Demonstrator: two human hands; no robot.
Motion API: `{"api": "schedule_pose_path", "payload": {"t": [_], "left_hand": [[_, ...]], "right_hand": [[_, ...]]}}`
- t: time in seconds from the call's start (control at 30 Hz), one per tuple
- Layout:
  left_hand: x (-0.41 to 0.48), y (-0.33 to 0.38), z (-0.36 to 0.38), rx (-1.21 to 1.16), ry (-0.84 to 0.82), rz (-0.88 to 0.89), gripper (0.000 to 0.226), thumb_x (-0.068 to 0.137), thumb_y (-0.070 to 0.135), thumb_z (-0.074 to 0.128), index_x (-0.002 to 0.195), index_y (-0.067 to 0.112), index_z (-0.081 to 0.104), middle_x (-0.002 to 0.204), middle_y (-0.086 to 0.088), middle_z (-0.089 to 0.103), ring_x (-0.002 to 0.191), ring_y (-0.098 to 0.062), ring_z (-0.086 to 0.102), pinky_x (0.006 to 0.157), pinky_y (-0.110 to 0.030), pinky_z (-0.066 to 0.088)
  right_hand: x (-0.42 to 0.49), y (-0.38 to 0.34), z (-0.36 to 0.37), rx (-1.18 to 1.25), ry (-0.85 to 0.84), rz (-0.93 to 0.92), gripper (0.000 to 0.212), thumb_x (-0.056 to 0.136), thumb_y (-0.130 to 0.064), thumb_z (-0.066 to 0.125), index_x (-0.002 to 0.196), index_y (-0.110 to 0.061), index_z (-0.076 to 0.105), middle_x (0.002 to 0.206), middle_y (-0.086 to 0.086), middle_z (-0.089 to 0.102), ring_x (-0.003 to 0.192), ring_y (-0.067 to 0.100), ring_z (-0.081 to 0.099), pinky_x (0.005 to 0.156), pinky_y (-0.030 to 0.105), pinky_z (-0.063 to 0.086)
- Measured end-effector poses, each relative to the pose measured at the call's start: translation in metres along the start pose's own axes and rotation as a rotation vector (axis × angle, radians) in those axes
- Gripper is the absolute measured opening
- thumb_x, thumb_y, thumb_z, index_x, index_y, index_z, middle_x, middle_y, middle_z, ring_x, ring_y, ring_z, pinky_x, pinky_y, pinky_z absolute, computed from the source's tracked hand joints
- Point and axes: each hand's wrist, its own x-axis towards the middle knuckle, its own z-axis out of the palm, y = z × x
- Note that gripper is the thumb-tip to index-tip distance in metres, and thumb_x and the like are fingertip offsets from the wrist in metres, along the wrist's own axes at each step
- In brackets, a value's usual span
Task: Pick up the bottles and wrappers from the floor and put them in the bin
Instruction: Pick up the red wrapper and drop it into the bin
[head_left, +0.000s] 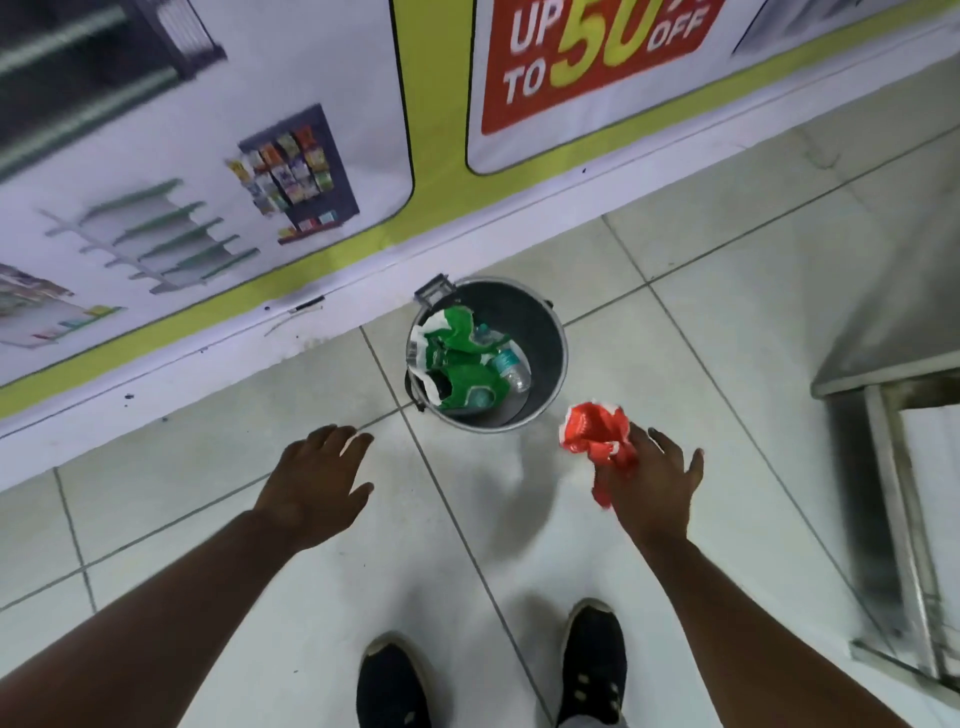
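A round grey metal bin stands on the tiled floor by the wall. Inside it lie green and white wrappers and a clear plastic bottle. My right hand holds a crumpled red and white wrapper just off the bin's near right rim, above the floor. My left hand hovers palm down to the left of the bin with its fingers spread and nothing in it.
A wall covered with printed shop posters runs behind the bin. A steel table or rack frame stands at the right. My two black shoes are on the white floor tiles below my arms.
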Motion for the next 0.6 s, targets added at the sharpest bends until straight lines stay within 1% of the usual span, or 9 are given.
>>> {"api": "schedule_pose_path", "payload": {"t": [0.07,0.13,0.23,0.33,0.4,0.43,0.5,0.57,0.6], "left_hand": [[-0.003,0.006,-0.029,-0.021,0.056,-0.003,0.064,0.091,0.051,0.047,0.147,0.024,0.031,0.152,-0.003,0.037,0.142,-0.026,0.029,0.109,-0.044,0.034],[-0.004,0.011,-0.057,-0.037,0.106,-0.003,0.063,0.091,0.05,0.048,0.147,0.024,0.032,0.152,-0.003,0.038,0.141,-0.027,0.031,0.108,-0.044,0.035],[0.001,0.015,-0.083,-0.066,0.159,-0.012,0.062,0.091,0.048,0.05,0.147,0.023,0.034,0.152,-0.004,0.038,0.14,-0.028,0.031,0.109,-0.044,0.035],[0.007,0.015,-0.097,-0.084,0.189,-0.025,0.063,0.092,0.048,0.049,0.148,0.023,0.032,0.153,-0.004,0.036,0.141,-0.028,0.03,0.109,-0.044,0.033],[0.01,0.014,-0.102,-0.082,0.191,-0.029,0.063,0.092,0.049,0.048,0.148,0.024,0.031,0.153,-0.004,0.035,0.141,-0.027,0.03,0.11,-0.043,0.033],[0.012,0.013,-0.104,-0.077,0.189,-0.032,0.064,0.092,0.049,0.048,0.148,0.024,0.031,0.154,-0.004,0.035,0.141,-0.027,0.029,0.11,-0.043,0.033],[0.014,0.011,-0.106,-0.069,0.179,-0.044,0.064,0.092,0.049,0.049,0.147,0.024,0.031,0.154,-0.004,0.035,0.141,-0.028,0.028,0.11,-0.044,0.033],[0.013,0.009,-0.106,-0.07,0.162,-0.053,0.063,0.091,0.049,0.049,0.147,0.024,0.031,0.154,-0.004,0.034,0.141,-0.029,0.028,0.11,-0.045,0.033],[0.011,0.01,-0.108,-0.076,0.145,-0.066,0.063,0.092,0.049,0.049,0.146,0.024,0.031,0.154,-0.004,0.034,0.142,-0.029,0.027,0.11,-0.045,0.033]], "right_hand": [[0.013,-0.031,-0.031,0.116,0.092,-0.077,0.049,0.082,-0.042,0.074,0.123,-0.022,0.059,0.115,0.003,0.07,0.132,0.022,0.048,0.118,0.059,0.007],[0.028,-0.066,-0.054,0.18,0.15,-0.166,0.051,0.082,-0.045,0.069,0.124,-0.019,0.058,0.118,0.009,0.069,0.134,0.022,0.046,0.119,0.057,0.005],[0.049,-0.111,-0.061,0.165,0.175,-0.311,0.059,0.086,-0.052,0.049,0.134,-0.019,0.053,0.118,0.004,0.07,0.139,0.02,0.039,0.119,0.059,0.006],[0.065,-0.14,-0.051,0.077,0.127,-0.384,0.062,0.092,-0.057,0.038,0.142,-0.021,0.046,0.136,-0.002,0.061,0.145,0.019,0.028,0.12,0.058,0.0],[0.07,-0.146,-0.041,-0.052,0.025,-0.376,0.068,0.094,-0.057,0.04,0.151,-0.022,0.03,0.155,-0.001,0.041,0.15,0.024,0.018,0.118,0.062,-0.008],[0.071,-0.144,-0.036,-0.164,-0.071,-0.349,0.076,0.094,-0.056,0.043,0.156,-0.02,0.017,0.163,0.002,0.024,0.152,0.029,0.01,0.115,0.065,-0.012],[0.07,-0.136,-0.029,-0.407,-0.298,-0.204,0.093,0.09,-0.048,0.052,0.156,-0.016,-0.005,0.166,0.011,-0.007,0.15,0.04,-0.009,0.111,0.074,-0.012],[0.067,-0.131,-0.028,-0.513,-0.425,-0.081,0.102,0.085,-0.035,0.06,0.155,-0.013,-0.011,0.164,0.016,-0.014,0.147,0.045,-0.017,0.109,0.076,-0.012],[0.064,-0.134,-0.036,-0.51,-0.444,-0.089,0.104,0.083,-0.031,0.061,0.155,-0.013,-0.012,0.164,0.017,-0.014,0.147,0.045,-0.018,0.109,0.075,-0.013]]}}
